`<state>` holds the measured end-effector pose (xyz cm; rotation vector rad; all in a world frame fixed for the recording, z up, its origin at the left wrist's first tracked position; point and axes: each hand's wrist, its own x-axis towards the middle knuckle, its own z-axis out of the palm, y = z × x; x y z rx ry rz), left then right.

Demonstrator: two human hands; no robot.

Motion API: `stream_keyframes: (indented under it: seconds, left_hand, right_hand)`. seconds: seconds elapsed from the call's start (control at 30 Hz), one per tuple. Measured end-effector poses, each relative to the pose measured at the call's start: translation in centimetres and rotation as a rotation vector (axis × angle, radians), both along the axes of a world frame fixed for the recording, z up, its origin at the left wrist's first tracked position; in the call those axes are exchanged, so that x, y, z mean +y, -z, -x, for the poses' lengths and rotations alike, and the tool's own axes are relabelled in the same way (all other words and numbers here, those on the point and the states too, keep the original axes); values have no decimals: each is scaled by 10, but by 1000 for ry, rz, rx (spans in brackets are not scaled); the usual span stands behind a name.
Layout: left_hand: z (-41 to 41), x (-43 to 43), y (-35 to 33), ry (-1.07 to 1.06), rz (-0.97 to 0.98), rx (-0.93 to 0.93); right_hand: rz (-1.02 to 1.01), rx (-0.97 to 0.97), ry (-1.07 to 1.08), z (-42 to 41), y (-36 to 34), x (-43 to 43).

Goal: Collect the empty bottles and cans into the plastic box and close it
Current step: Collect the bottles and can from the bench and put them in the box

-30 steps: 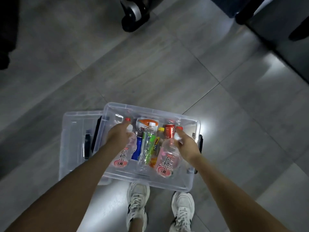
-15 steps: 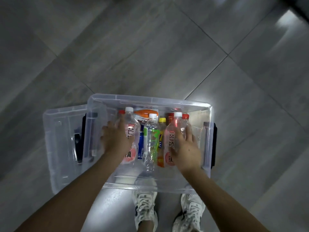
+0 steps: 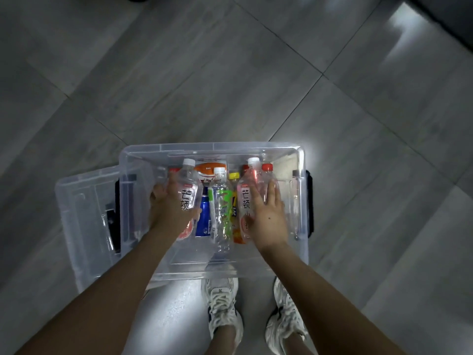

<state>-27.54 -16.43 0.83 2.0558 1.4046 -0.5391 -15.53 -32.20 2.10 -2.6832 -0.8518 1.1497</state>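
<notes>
A clear plastic box (image 3: 212, 147) stands open on the floor in front of my feet. In it lie several bottles and cans: a green-labelled crushed bottle (image 3: 222, 211), a blue can (image 3: 203, 213), a yellow-capped bottle (image 3: 234, 175) and an orange-and-white one (image 3: 210, 169). My left hand (image 3: 169, 208) grips a clear pink-labelled bottle (image 3: 188, 190) at the left of the row, thumb over its front. My right hand (image 3: 267, 216) lies with straight fingers on a second pink-labelled bottle (image 3: 245, 198) at the right. The clear lid (image 3: 82, 216) lies at the box's left side.
Grey tiled floor surrounds the box. My two white sneakers (image 3: 221, 303) stand just behind its near wall. Black latches sit on the box's ends, one on the right (image 3: 309, 203). A dark piece of furniture (image 3: 450, 19) fills the top right corner.
Both pink-labelled bottles have gone down into the box beside the others. My hands slid from their necks to their bodies, and the right hand's fingers have straightened.
</notes>
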Motion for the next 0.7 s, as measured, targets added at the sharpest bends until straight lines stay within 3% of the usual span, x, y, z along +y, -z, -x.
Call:
stream_keyframes:
  seconds: [0.2, 0.37, 0.53, 0.7]
  left_hand:
    - [-23, -26, -103, 192, -21, -122]
    - [-74, -73, -264, 411, 41, -211]
    - [-137, -156, -431, 771, 89, -322]
    - [-179, -284, -563, 1070, 18, -424]
  right_hand:
    - [-124, -92, 105, -1, -107, -37]
    - [-167, -203, 198, -7, -252, -97]
    - [-153, -236, 256, -14, -392, -191]
    - [-177, -335, 398, -8, -500, -326]
